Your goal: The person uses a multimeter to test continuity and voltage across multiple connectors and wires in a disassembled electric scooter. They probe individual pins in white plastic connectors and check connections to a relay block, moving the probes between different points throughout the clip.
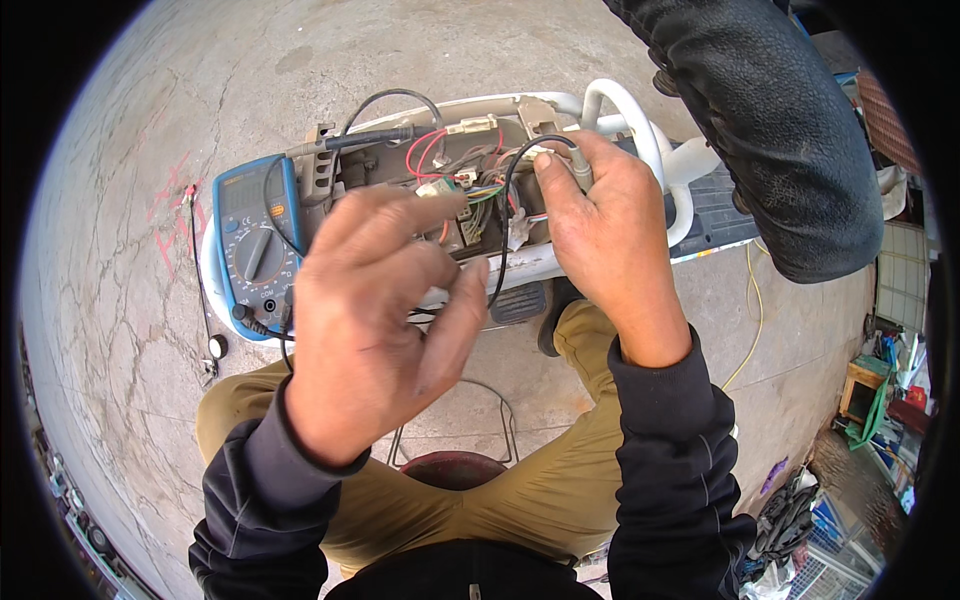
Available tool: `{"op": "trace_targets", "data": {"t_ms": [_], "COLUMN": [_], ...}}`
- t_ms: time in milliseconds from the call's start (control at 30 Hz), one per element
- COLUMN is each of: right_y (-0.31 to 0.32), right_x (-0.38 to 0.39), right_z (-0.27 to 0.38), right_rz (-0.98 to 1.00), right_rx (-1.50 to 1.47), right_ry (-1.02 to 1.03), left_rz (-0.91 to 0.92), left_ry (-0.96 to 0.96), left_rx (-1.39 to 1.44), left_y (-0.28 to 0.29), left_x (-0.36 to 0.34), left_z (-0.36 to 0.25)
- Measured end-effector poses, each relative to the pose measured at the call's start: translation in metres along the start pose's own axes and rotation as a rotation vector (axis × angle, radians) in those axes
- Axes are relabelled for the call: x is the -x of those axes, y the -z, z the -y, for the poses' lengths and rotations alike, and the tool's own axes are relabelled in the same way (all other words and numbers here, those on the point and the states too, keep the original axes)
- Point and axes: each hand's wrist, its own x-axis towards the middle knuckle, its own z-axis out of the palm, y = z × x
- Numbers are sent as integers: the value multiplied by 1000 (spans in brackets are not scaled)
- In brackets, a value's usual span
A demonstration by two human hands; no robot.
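Note:
My right hand (612,235) is closed, thumb and fingers pinching the grey end of a black cable (509,185) above the frame's wiring. That cable arches left from the pinch and hangs down between my hands. Slightly blurred, my left hand (375,305) hovers over the frame's near side, thumb and index finger apart with nothing seen between them. Beyond its fingers lie a bundle of coloured wires (484,195) and a white connector (471,125) with red wires. A blue multimeter (256,240) rests on the frame's left end, its leads partly behind my left hand.
The white tubular frame (535,263) stands on cracked concrete (120,290) before my knees. A padded black seat (790,130) juts in at upper right. A small round black object (217,347) on a cord lies left. Tools and crates (865,385) crowd the right edge.

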Motion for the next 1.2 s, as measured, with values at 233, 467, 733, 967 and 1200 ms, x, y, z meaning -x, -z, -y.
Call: {"op": "trace_targets", "data": {"t_ms": [233,467,733,967,1200], "right_y": [0,0,0,0,1], "right_x": [1,1,0,0,1], "right_z": [-1,-1,-1,0,-1], "right_rz": [-7,-2,1,5,16], "right_rx": [-43,-49,-30,-41,-42], "right_ry": [8,14,12,1,-22], "left_rz": [71,95,135,145,155], "left_ry": [-20,-41,-34,-45,-27], "left_rx": [-19,-5,-33,-36,-45], "left_y": [-11,-11,-12,-14,-14], "left_x": [4,7,8,8,9], "left_z": [-3,-2,-2,-1,-1]}}
